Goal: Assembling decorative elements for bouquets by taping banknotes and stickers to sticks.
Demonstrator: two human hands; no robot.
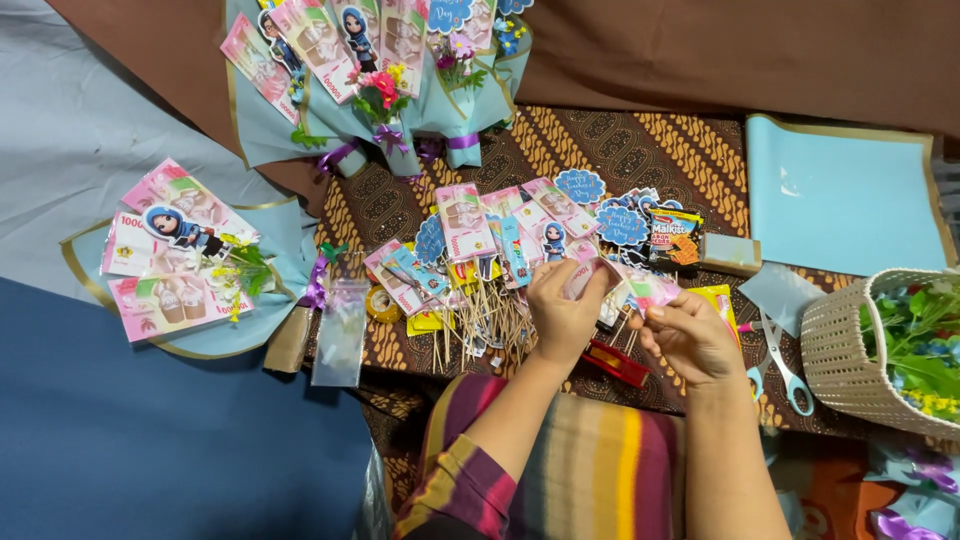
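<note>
Both forearms reach forward from the lap, wrists bent inward. The left hand [563,312] is curled closed around one end of a pink banknote in clear wrap [620,285]; the right hand [692,335] pinches its other end between thumb and fingertips. Scissors [780,365] lie just right of the right hand, skewered toppers [470,300] left of the left.

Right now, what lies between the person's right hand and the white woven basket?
In the head view, blue-handled scissors lie on the patterned cloth between the right hand and the white woven basket.
</note>
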